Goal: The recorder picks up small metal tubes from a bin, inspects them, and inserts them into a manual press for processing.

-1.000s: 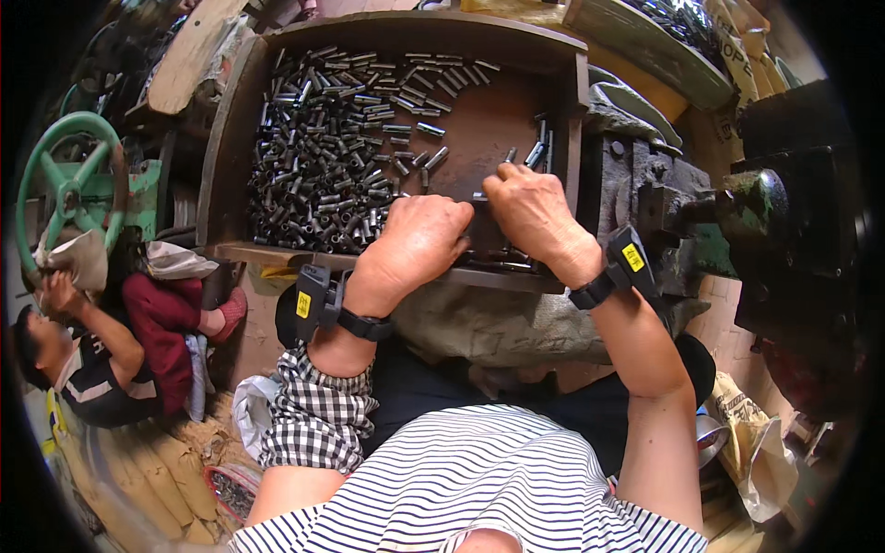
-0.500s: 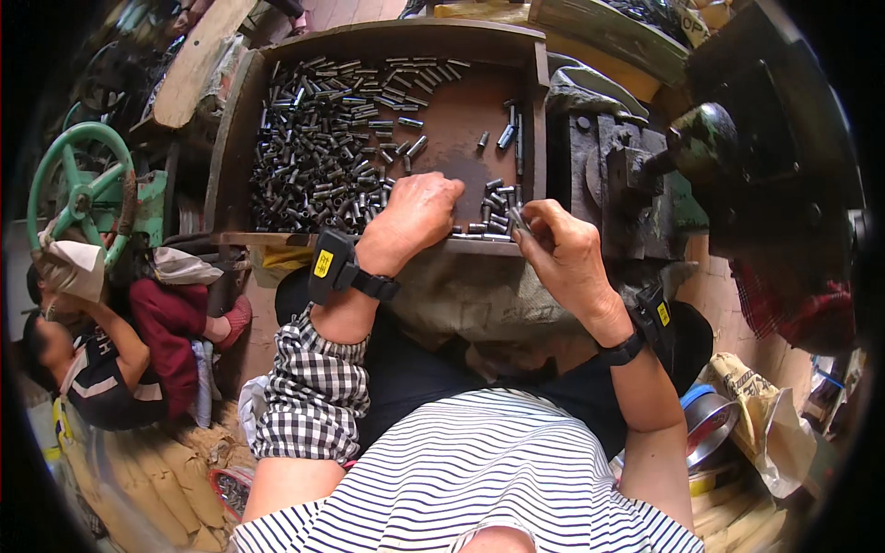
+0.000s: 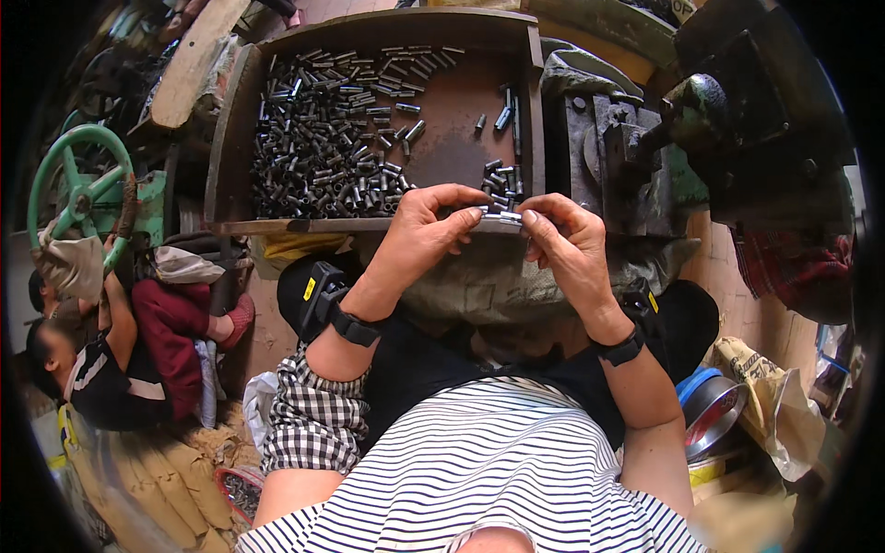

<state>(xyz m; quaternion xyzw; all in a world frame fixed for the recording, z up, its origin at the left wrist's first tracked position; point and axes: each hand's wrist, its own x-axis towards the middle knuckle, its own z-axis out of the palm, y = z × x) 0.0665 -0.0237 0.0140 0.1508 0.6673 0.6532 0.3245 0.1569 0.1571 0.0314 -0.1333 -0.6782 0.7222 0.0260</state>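
My left hand [image 3: 429, 221] and my right hand [image 3: 567, 240] face each other over the near rim of a wooden tray [image 3: 369, 224]. Each has thumb and forefinger pinched on a short shiny metal tube [image 3: 503, 217] in the gap between them. Whether it is one tube or two end to end, I cannot make out. Just beyond the fingers lies a small group of metal tubes [image 3: 499, 182]. A dense heap of dark metal tubes [image 3: 323, 138] fills the tray's left side, and several more are spread along its far middle.
A dark, greasy machine [image 3: 737, 120] stands right of the tray. At the left is a green handwheel [image 3: 83, 198], with another person [image 3: 101, 359] below it. A metal bowl [image 3: 714, 415] and a paper sack [image 3: 774, 405] sit at the lower right.
My left hand has moved right from beside the heap to meet my right hand. My right hand has turned inward, and the fingertips now come together at the tube.
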